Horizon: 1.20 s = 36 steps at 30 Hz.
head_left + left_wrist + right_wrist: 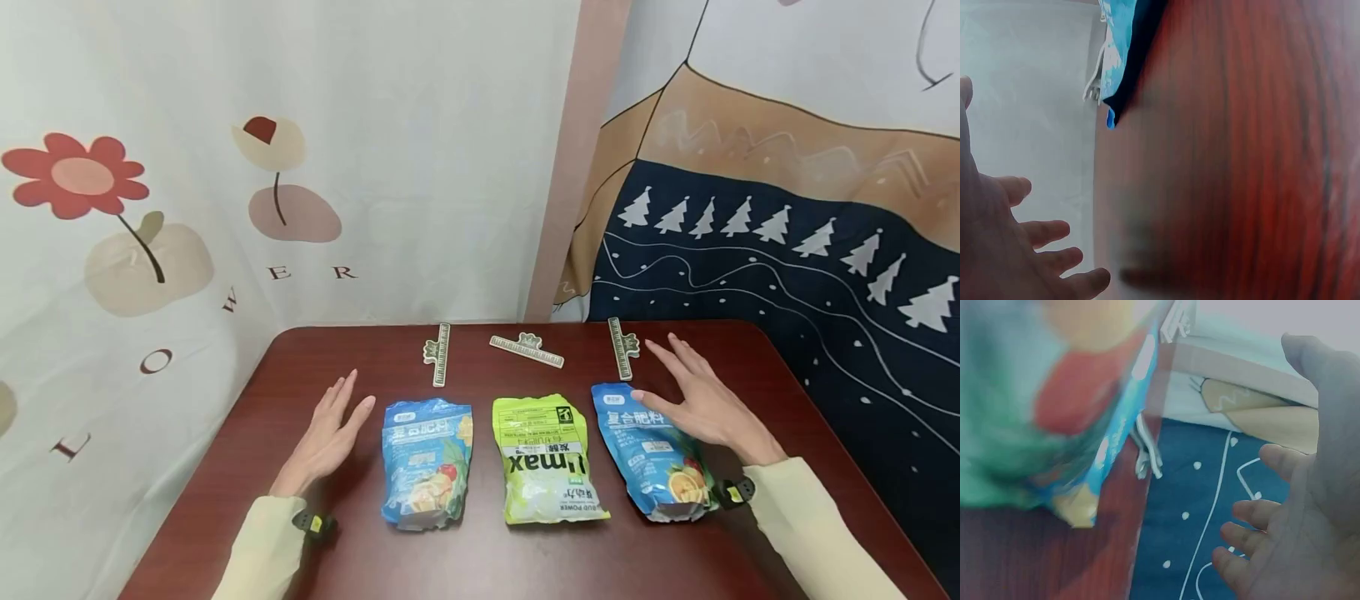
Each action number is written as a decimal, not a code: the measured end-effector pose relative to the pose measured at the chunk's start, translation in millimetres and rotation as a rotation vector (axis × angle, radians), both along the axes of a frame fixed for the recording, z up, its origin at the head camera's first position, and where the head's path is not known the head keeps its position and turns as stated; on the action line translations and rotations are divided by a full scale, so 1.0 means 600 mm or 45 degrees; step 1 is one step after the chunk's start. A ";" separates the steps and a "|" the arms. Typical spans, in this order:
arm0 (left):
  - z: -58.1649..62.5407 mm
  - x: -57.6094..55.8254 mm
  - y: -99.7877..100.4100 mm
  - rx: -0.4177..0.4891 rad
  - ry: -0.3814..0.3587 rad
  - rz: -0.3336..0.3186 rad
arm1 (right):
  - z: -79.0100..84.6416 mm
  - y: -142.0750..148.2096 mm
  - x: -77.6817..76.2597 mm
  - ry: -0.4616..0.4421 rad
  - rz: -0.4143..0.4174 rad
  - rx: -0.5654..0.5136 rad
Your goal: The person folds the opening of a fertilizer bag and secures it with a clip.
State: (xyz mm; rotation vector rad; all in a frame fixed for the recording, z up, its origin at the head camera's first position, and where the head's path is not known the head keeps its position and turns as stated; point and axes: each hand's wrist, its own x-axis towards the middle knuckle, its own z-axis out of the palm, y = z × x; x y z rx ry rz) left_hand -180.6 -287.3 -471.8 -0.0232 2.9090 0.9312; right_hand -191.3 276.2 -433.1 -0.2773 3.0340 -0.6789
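My left hand (326, 437) holds nothing, its fingers extended, to the left of a blue pouch (427, 467) with a fruit picture. In the left wrist view, the blue pouch (1119, 44) shows at the top, apart from the fingers. My right hand (701, 396), also holding nothing, has its fingers spread and overlaps the upper right of a second blue pouch (648, 458). That pouch (1047, 412) looms at the left of the right wrist view, with a gap to the hand (1310, 487). Between the two blue pouches lies a green-yellow bag (551, 462) with upside-down lettering.
Along the back of the dark red table (495, 567) lie three ruler-like clips: a left clip (441, 354), a middle clip (527, 348) and a right clip (622, 348). A printed cloth (420, 167) hangs behind, and a dark blue patterned cloth (862, 317) hangs at the right.
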 end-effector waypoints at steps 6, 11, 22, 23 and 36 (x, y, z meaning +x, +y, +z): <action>0.001 0.002 0.007 0.103 -0.049 0.023 | 0.016 -0.021 -0.005 -0.061 0.027 -0.053; 0.006 0.003 0.014 0.191 -0.079 0.048 | 0.020 -0.044 -0.010 -0.102 0.077 -0.120; 0.017 0.007 0.018 0.389 -0.176 0.097 | 0.017 -0.110 -0.014 -0.170 0.184 -0.273; 0.017 0.007 0.018 0.425 -0.178 0.095 | 0.016 -0.118 -0.014 -0.185 0.186 -0.284; 0.022 0.002 0.015 0.776 -0.215 0.177 | 0.010 -0.205 -0.013 -0.409 0.301 -0.578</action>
